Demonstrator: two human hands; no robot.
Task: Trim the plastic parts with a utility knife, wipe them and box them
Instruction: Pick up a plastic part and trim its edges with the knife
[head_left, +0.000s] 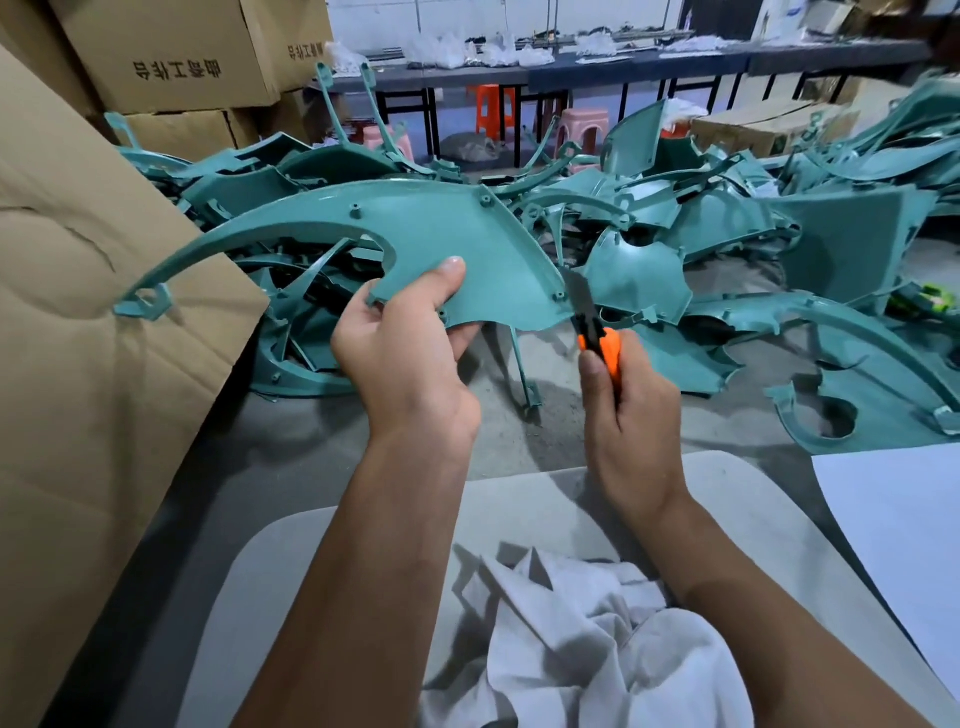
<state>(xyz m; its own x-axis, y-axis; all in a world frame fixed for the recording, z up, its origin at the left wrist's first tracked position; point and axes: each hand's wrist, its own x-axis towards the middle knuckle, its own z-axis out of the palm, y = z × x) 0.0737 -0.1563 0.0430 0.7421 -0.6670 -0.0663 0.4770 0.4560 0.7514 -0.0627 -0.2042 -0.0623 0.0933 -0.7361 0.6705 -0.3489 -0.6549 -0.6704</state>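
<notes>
While pinched by left fingers (447, 283), teal part (441, 228) against knife (597, 338).

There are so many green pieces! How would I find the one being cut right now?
Start at the big pile of teal plastic parts on the floor, then look just in front of it, where two hands are raised. The left hand holds the held part, a wide panel with one long curved arm sweeping left. It alone is lifted up, with the orange utility knife at its right corner.

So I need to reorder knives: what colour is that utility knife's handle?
Orange with black, seen in the head view: the utility knife in the right hand.
</notes>
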